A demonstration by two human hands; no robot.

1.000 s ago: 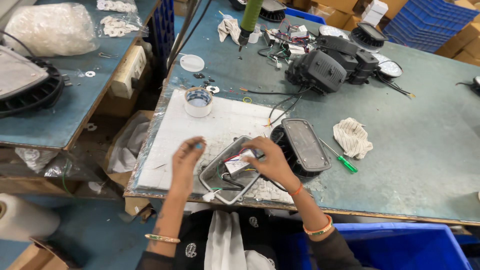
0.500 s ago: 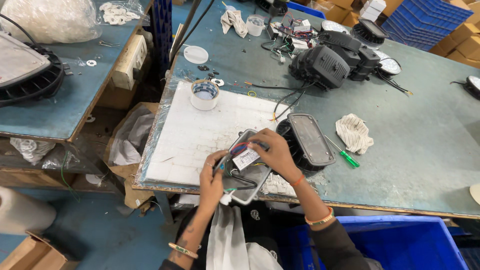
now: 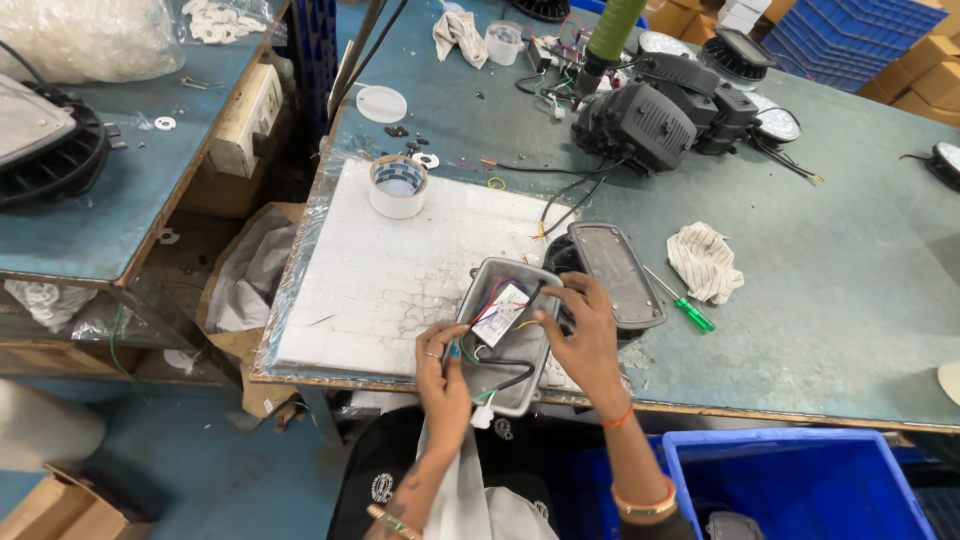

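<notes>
A grey open housing box point(image 3: 495, 275) lies at the near edge of the white mat point(image 3: 400, 270), with coloured wires and a small white module point(image 3: 502, 312) inside it. My left hand point(image 3: 442, 375) grips the box's near left side, fingers on the wires. On the right side of the box my right hand point(image 3: 580, 335) pinches near the module with its fingertips. The box's dark lid point(image 3: 615, 272) lies just to the right, a black cable running from it.
A tape roll point(image 3: 398, 186) stands on the mat's far corner. A green-handled screwdriver point(image 3: 688, 308) and a crumpled cloth point(image 3: 705, 260) lie right of the lid. Black lamp housings point(image 3: 660, 115) sit farther back. A blue crate point(image 3: 800, 480) stands below the table edge.
The housing box has shifted slightly along the near edge with both hands staying on it. My left hand moved from the box's far left side down to its near left side.
</notes>
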